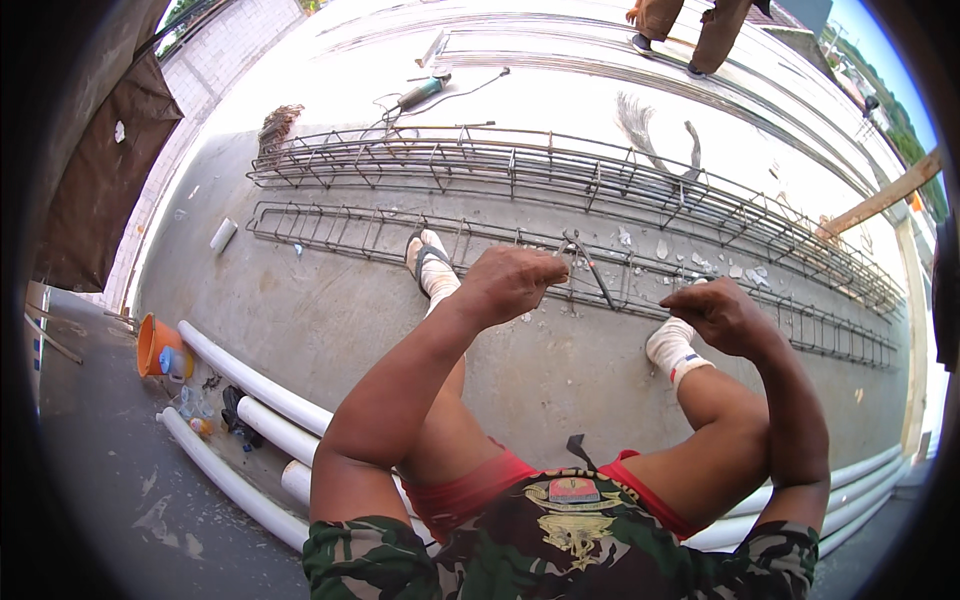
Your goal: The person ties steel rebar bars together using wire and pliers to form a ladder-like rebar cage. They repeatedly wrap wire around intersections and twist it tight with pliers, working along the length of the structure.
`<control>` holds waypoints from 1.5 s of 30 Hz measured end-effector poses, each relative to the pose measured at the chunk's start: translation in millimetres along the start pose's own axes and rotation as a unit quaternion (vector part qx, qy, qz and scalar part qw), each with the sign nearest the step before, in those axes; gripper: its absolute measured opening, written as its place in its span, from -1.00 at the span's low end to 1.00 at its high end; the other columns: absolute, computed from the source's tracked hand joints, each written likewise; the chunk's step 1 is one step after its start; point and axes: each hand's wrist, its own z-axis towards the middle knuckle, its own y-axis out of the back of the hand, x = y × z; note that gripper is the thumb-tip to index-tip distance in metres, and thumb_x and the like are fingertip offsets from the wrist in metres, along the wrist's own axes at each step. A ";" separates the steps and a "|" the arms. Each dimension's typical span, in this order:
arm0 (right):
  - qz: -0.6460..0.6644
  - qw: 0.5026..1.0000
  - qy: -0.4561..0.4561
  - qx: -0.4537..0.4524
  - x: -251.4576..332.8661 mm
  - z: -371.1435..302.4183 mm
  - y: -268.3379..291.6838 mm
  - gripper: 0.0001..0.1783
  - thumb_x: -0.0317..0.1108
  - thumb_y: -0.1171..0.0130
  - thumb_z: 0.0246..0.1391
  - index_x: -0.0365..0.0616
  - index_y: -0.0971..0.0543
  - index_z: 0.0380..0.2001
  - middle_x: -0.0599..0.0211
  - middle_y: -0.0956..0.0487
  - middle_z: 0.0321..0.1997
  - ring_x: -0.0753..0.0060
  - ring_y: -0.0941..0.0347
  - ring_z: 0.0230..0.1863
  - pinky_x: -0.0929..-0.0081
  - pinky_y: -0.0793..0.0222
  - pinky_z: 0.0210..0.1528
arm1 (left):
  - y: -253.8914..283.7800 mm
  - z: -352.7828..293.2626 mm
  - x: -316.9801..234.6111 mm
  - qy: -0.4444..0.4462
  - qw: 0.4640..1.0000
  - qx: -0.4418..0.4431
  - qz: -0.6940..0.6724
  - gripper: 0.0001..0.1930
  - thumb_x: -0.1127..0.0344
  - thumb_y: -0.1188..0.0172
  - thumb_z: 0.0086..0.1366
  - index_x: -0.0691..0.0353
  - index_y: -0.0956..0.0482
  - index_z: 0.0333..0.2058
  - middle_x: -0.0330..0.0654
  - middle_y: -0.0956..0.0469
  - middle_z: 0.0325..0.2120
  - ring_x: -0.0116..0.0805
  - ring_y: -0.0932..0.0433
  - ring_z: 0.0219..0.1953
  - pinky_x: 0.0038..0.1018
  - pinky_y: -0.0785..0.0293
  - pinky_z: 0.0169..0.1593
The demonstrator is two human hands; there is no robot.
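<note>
My left hand (515,287) is closed in a pinch above a narrow steel rebar cage (350,228) lying on the concrete. Right by its fingertips is a pair of pincers (597,278), legs spread, over the cage; whether the hand touches them I cannot tell. My right hand (733,318) is also pinched, farther right above the same cage, near my foot. Whatever thin thing either hand holds is too small to make out. Beyond lies a second, deeper rebar cage (590,180) running parallel to the first.
An angle grinder (424,93) with its cord and a bundle of tie wire (640,128) lie past the cages. Long rebars stretch behind, where another person's legs (718,38) stand. White pipes (255,365) and an orange bucket (155,346) are at left. White chips litter the floor.
</note>
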 end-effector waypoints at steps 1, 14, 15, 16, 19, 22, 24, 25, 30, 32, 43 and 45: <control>-0.038 0.999 -0.021 0.033 -0.2 -2.0 -4.2 -0.85 -0.49 -0.23 0.10 -0.25 -0.65 -0.24 0.06 -0.67 -0.31 0.07 -0.61 -0.32 0.31 -0.50 -0.26 | -0.2 1.1 -0.5 0.003 0.998 0.053 0.034 -0.83 0.40 -0.17 0.24 0.14 -0.61 -0.19 -0.18 -0.65 -0.37 -0.08 -0.63 -0.30 -0.27 -0.52 -0.24; -0.054 0.982 -0.099 -0.151 -19.8 -10.5 0.9 -0.87 -0.43 -0.20 0.11 -0.19 -0.62 -0.27 0.08 -0.63 -0.36 -0.01 -0.57 -0.32 0.24 -0.42 -0.28 | -5.8 -20.1 41.1 0.097 0.992 -0.070 0.049 -0.84 0.37 -0.23 0.24 0.12 -0.62 -0.18 -0.15 -0.57 -0.28 -0.10 -0.55 -0.15 -0.24 -0.48 -0.07; -0.062 0.981 -0.095 -0.159 -19.0 -10.8 0.8 -0.87 -0.42 -0.20 0.10 -0.18 -0.63 -0.28 0.09 -0.63 -0.35 -0.01 -0.57 -0.32 0.24 -0.43 -0.28 | -5.4 -19.1 41.2 0.100 0.991 -0.071 0.053 -0.84 0.37 -0.24 0.24 0.12 -0.63 -0.19 -0.16 -0.57 -0.29 -0.10 -0.55 -0.15 -0.25 -0.47 -0.07; -0.070 0.979 -0.091 -0.167 -17.9 -11.1 0.7 -0.88 -0.42 -0.21 0.10 -0.18 -0.63 -0.28 0.10 -0.63 -0.35 -0.01 -0.57 -0.32 0.24 -0.43 -0.28 | -4.9 -18.2 41.0 0.104 0.990 -0.072 0.057 -0.85 0.37 -0.25 0.23 0.12 -0.63 -0.20 -0.16 -0.56 -0.30 -0.11 -0.55 -0.15 -0.25 -0.47 -0.07; -0.089 0.977 -0.073 -0.181 -15.4 -11.4 0.9 -0.88 -0.40 -0.22 0.10 -0.16 -0.63 -0.28 0.12 -0.63 -0.34 0.01 -0.57 -0.32 0.24 -0.44 -0.28 | -4.7 -19.0 40.6 0.127 0.988 -0.070 0.050 -0.86 0.34 -0.28 0.21 0.13 -0.64 -0.24 -0.16 -0.54 -0.32 -0.11 -0.54 -0.16 -0.24 -0.46 -0.07; -0.098 0.976 -0.058 -0.184 -15.4 -14.3 1.8 -0.87 -0.39 -0.23 0.09 -0.14 -0.64 -0.28 0.16 -0.64 -0.34 0.02 -0.58 -0.32 0.25 -0.45 -0.28 | -3.7 -19.3 43.2 0.130 0.989 -0.058 0.051 -0.87 0.29 -0.31 0.18 0.14 -0.66 -0.30 -0.17 -0.53 -0.33 -0.13 -0.53 -0.16 -0.25 -0.46 -0.08; -0.095 0.978 -0.046 -0.181 -17.6 -15.5 1.4 -0.87 -0.39 -0.24 0.08 -0.13 -0.64 -0.29 0.18 -0.65 -0.34 0.03 -0.58 -0.32 0.26 -0.46 -0.28 | -2.9 -20.4 43.7 0.119 0.989 -0.050 0.070 -0.86 0.25 -0.33 0.17 0.14 -0.66 -0.34 -0.17 -0.53 -0.35 -0.14 -0.53 -0.17 -0.25 -0.46 -0.09; -0.090 0.979 -0.039 -0.180 -19.0 -16.2 1.3 -0.88 -0.39 -0.24 0.07 -0.13 -0.64 -0.29 0.18 -0.65 -0.34 0.04 -0.58 -0.31 0.27 -0.46 -0.28 | -2.3 -21.1 43.3 0.112 0.989 -0.047 0.085 -0.86 0.23 -0.34 0.16 0.14 -0.66 -0.35 -0.18 -0.53 -0.36 -0.15 -0.53 -0.17 -0.25 -0.46 -0.10; -0.134 0.975 -0.011 -0.175 -20.5 -17.4 4.8 -0.91 -0.39 -0.24 0.04 -0.11 -0.63 -0.35 0.22 -0.64 -0.38 0.08 -0.56 -0.34 0.26 -0.43 -0.31 | -0.4 -22.0 35.1 0.137 0.987 0.004 0.083 -0.78 0.14 -0.38 0.12 0.13 -0.68 -0.36 -0.19 -0.53 -0.40 -0.18 -0.54 -0.20 -0.26 -0.46 -0.13; -0.180 0.967 0.001 -0.179 -22.0 -16.7 6.1 -0.94 -0.41 -0.22 0.03 -0.12 -0.60 -0.39 0.23 -0.62 -0.44 0.08 -0.55 -0.37 0.24 -0.41 -0.33 | 1.8 -20.7 29.2 0.172 0.983 0.032 0.060 -0.75 0.11 -0.39 0.11 0.13 -0.68 -0.33 -0.19 -0.54 -0.39 -0.17 -0.54 -0.21 -0.27 -0.46 -0.14; -0.162 0.952 -0.064 -0.253 -14.2 -9.2 -3.9 -0.82 -0.47 -0.15 0.14 -0.15 -0.54 -0.16 0.12 -0.56 -0.36 0.06 -0.52 -0.34 0.23 -0.39 -0.31 | -18.3 -15.3 24.9 0.238 0.971 -0.022 0.012 -0.81 0.23 -0.29 0.23 0.12 -0.66 -0.21 -0.07 -0.58 -0.30 -0.10 -0.59 -0.22 -0.23 -0.48 -0.15; -0.113 0.967 -0.061 -0.220 -4.0 -7.1 -5.0 -0.80 -0.48 -0.13 0.15 -0.11 -0.55 -0.14 0.14 -0.54 -0.33 0.05 -0.51 -0.33 0.21 -0.39 -0.30 | -19.1 -14.2 30.0 0.276 0.958 -0.023 0.077 -0.82 0.25 -0.25 0.26 0.11 -0.65 -0.18 -0.06 -0.57 -0.25 -0.08 -0.60 -0.19 -0.22 -0.49 -0.13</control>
